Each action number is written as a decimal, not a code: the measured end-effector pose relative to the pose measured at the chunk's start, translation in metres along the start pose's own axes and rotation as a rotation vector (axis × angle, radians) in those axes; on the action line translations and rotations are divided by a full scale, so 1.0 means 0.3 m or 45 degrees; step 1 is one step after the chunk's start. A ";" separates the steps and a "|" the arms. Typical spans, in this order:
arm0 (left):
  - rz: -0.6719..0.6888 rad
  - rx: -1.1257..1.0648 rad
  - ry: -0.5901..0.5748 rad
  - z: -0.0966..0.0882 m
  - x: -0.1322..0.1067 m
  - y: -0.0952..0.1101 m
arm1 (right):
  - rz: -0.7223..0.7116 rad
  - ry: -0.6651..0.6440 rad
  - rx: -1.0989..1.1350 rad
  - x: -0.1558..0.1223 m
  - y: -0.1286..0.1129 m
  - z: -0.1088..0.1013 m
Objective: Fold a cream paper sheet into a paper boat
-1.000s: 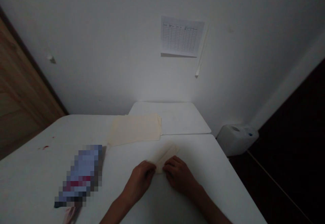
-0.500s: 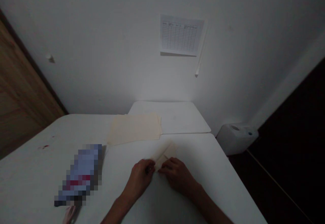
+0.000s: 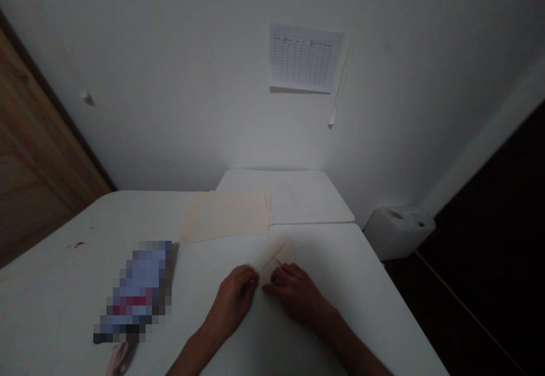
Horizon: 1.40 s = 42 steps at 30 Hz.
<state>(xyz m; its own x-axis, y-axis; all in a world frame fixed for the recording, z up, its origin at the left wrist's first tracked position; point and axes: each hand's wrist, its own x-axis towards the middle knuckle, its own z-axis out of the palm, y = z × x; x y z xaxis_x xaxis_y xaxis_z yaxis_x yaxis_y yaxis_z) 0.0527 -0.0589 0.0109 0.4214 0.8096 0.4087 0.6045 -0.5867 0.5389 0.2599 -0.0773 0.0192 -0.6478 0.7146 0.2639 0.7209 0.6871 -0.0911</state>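
Note:
A small folded piece of cream paper (image 3: 275, 257) lies at a slant on the white table (image 3: 272, 336). At its lower left edge, my left hand (image 3: 236, 291) is closed, thumb and fingers pinching the paper. My right hand (image 3: 296, 291) sits on the lower right part, fingers curled over it and the thumb close to the near corner. The exact grip under both sets of fingers is partly hidden. Beyond my hands, larger cream sheets (image 3: 225, 214) lie flat, slightly overlapping.
To the left is a blurred-out blue and red item (image 3: 138, 285) with a pink strap (image 3: 119, 356). A second white tabletop (image 3: 293, 194) adjoins at the wall. A white plastic container (image 3: 394, 234) stands beyond the right edge. A printed sheet (image 3: 302, 61) hangs on the wall.
My right thumb has shifted slightly left along the paper's near corner, and its fingers curl a little differently. My left hand and the paper stay nearly in place.

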 end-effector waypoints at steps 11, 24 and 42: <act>0.116 0.581 -0.270 -0.031 -0.124 0.026 | -0.003 -0.029 0.001 0.001 -0.008 -0.005; -0.174 0.603 -0.429 -0.033 -0.100 0.084 | 0.040 -0.085 0.013 0.009 -0.012 -0.021; -0.036 0.720 -0.198 -0.017 -0.138 0.045 | -0.020 -0.105 -0.066 0.028 -0.033 -0.046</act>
<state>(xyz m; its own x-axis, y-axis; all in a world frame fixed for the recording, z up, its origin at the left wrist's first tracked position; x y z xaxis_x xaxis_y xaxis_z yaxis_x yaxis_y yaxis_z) 0.0399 -0.1003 0.0050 0.4682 0.8433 0.2639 0.8658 -0.4975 0.0535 0.2507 -0.0800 0.0356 -0.6755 0.7139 0.1847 0.7210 0.6919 -0.0374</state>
